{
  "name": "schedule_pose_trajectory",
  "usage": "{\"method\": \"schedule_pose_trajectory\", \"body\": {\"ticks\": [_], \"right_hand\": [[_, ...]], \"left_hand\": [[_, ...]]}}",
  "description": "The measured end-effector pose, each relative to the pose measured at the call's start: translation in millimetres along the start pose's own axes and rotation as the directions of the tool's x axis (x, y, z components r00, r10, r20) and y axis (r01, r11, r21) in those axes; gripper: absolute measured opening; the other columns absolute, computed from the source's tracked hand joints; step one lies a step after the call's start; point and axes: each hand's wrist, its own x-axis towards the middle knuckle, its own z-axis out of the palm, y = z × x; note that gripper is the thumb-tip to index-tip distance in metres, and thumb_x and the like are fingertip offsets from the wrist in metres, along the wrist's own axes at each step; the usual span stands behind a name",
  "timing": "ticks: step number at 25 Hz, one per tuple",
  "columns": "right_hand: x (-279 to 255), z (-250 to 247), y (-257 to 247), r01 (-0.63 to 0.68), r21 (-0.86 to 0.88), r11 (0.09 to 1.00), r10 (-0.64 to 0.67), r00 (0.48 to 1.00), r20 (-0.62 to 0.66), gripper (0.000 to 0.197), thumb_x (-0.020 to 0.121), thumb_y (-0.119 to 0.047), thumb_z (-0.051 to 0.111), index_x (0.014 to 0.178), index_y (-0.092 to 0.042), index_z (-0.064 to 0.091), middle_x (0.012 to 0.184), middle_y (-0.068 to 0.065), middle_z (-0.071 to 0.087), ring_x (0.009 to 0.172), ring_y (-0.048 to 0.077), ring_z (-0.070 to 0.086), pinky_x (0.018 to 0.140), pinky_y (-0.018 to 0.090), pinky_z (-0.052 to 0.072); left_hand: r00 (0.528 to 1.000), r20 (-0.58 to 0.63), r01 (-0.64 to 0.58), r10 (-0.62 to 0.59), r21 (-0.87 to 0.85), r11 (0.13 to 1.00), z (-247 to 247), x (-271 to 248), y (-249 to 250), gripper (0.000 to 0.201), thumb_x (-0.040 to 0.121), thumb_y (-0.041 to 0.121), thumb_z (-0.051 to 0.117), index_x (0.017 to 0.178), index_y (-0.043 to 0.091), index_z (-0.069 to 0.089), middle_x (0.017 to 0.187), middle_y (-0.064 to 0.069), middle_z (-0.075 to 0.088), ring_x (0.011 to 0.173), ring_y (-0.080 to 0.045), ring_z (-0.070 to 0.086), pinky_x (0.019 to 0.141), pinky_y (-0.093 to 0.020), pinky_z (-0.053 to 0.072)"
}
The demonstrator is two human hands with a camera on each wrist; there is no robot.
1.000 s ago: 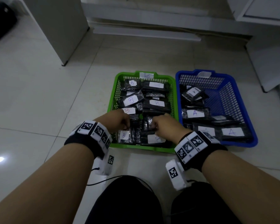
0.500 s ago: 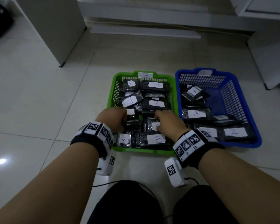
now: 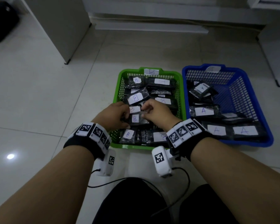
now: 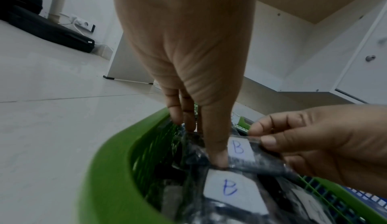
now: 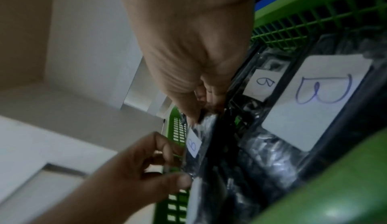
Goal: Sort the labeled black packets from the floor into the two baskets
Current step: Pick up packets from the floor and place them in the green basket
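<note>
A green basket (image 3: 115,94) marked B stands in front of me, full of black packets with B labels. The blue basket (image 3: 249,143) to its right holds packets labelled A (image 3: 203,111). Over the green basket both hands hold one black B packet (image 3: 135,119) between them. My left hand (image 3: 120,116) pinches its left end, thumb on top (image 4: 217,158). My right hand (image 3: 149,110) pinches its right edge (image 4: 266,142). The right wrist view shows the same packet (image 5: 193,144) on edge between the two hands. More B packets (image 4: 230,189) lie below it.
A white cabinet panel (image 3: 63,29) stands at the back left and another (image 3: 278,54) at the back right. A black bag (image 3: 0,21) lies far left. My knees (image 3: 128,206) and a thin cable (image 3: 136,179) are just in front of the baskets on the tiled floor.
Both hands have moved from the near part of the green basket towards its middle and drawn together. A B packet now shows held between them.
</note>
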Motion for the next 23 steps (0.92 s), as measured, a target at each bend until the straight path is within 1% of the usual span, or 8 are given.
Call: {"method": "schedule_pose_trajectory", "body": {"ticks": [2,5,9,13,15,17,19,23], "right_hand": [[0,4,1,0.069,-0.175,0.982,-0.075,0.997,-0.024,0.019,0.076,-0.008,0.072,0.091,-0.014,0.062,0.097,0.001,0.058,0.087,0.016,0.056,0.075,0.025,0.044],[-1,12,-1,0.138,-0.309,0.941,-0.14,0.99,0.015,0.016,0.077,-0.007,0.069,0.09,-0.011,0.061,0.092,0.001,0.055,0.085,0.018,0.054,0.07,0.025,0.04],[2,21,-2,0.169,-0.438,0.883,-0.153,0.986,0.073,0.013,0.079,-0.009,0.068,0.089,-0.013,0.061,0.094,0.007,0.065,0.087,0.023,0.06,0.069,0.026,0.042],[8,19,-2,0.149,-0.47,0.87,-0.091,0.985,0.143,0.014,0.085,-0.007,0.061,0.098,-0.011,0.066,0.102,0.011,0.068,0.096,0.027,0.062,0.076,0.027,0.044],[12,16,-2,0.158,-0.503,0.849,-0.078,0.981,0.177,0.022,0.089,-0.005,0.055,0.105,-0.009,0.068,0.112,0.011,0.064,0.105,0.027,0.059,0.084,0.027,0.044],[12,17,-2,0.184,-0.514,0.837,-0.128,0.981,0.144,0.028,0.089,0.001,0.052,0.11,-0.007,0.068,0.116,0.012,0.054,0.106,0.027,0.054,0.085,0.027,0.042],[12,21,0,0.222,-0.505,0.834,-0.188,0.975,0.117,0.033,0.086,0.008,0.05,0.113,-0.004,0.065,0.117,0.012,0.05,0.106,0.027,0.052,0.086,0.028,0.044],[16,20,-2,0.236,-0.553,0.799,-0.148,0.969,0.2,0.036,0.087,0.006,0.048,0.116,-0.006,0.066,0.121,0.013,0.052,0.116,0.029,0.047,0.096,0.031,0.044]], "left_hand": [[1.0,-0.02,0.009,-0.009,0.01,1.0,6,-1,-4,0.028,0.07,0.016,0.075,0.088,0.021,0.054,0.107,0.0,0.055,0.097,-0.019,0.053,0.081,-0.031,0.047],[0.998,-0.052,-0.027,0.03,0.061,0.998,14,3,-7,0.024,0.074,0.014,0.071,0.096,0.016,0.062,0.111,-0.005,0.055,0.1,-0.024,0.055,0.084,-0.029,0.045],[1.0,-0.015,-0.011,0.012,0.044,0.999,10,3,-6,0.023,0.074,0.038,0.073,0.09,0.023,0.066,0.103,0.002,0.052,0.093,-0.016,0.053,0.083,-0.03,0.046],[0.995,0.1,-0.014,-0.006,0.202,0.979,8,-1,-7,0.029,0.07,0.056,0.07,0.084,0.032,0.063,0.092,0.012,0.057,0.093,-0.011,0.052,0.085,-0.033,0.042],[0.999,0.047,-0.012,0.004,0.18,0.984,9,-2,-11,0.036,0.067,0.055,0.072,0.092,0.031,0.064,0.102,0.009,0.056,0.102,-0.013,0.05,0.089,-0.034,0.042],[1.0,-0.017,-0.014,0.018,0.176,0.984,10,-2,-12,0.055,0.064,0.056,0.074,0.11,0.032,0.058,0.121,0.007,0.049,0.114,-0.015,0.046,0.096,-0.037,0.036],[1.0,-0.008,-0.015,0.017,0.217,0.976,9,-2,-10,0.068,0.066,0.059,0.071,0.125,0.034,0.05,0.133,0.01,0.044,0.122,-0.013,0.044,0.102,-0.039,0.029],[0.998,0.069,-0.021,0.001,0.284,0.959,6,3,-9,0.062,0.071,0.065,0.062,0.125,0.037,0.052,0.133,0.014,0.044,0.124,-0.012,0.042,0.102,-0.039,0.024]]}}
